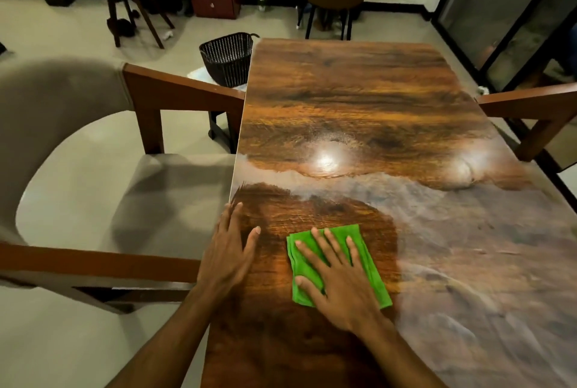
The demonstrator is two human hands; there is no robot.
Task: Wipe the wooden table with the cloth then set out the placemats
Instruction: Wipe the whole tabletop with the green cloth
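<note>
While pressed flat under the right hand (340,281), with fingers spread and nothing pinched or lifted, folded green cloth (335,263) lay on the near left part of the wooden desk (359,100), directly beneath the palm rather than off to any side. Long axis of the cloth ran roughly away from the body, slightly tilted toward the far left. Left hand (229,250) rested open and empty on the desk's left edge, just beside the cloth but not touching it, apparently bracing. Right hand clearly nearer, already on the cloth. Dark, clean-looking patch surrounded both hands; dull, hazy film covered the near right side and a band across the middle, beneath two lamp reflections. Judged as wiping well under way yet far from done, with the next stroke most likely to carry rightward or forward into the haze. Open room generous in both directions, with nothing standing anywhere on the desk. Left edge close by the cloth, so little travel available that way before running off toward the grey cushioned chair (93,188). Wooden chair arm (527,100) met the far right edge. Black basket (228,57) stood on the floor by the far left corner. No placemats visible anywhere; that step not yet begun.
</note>
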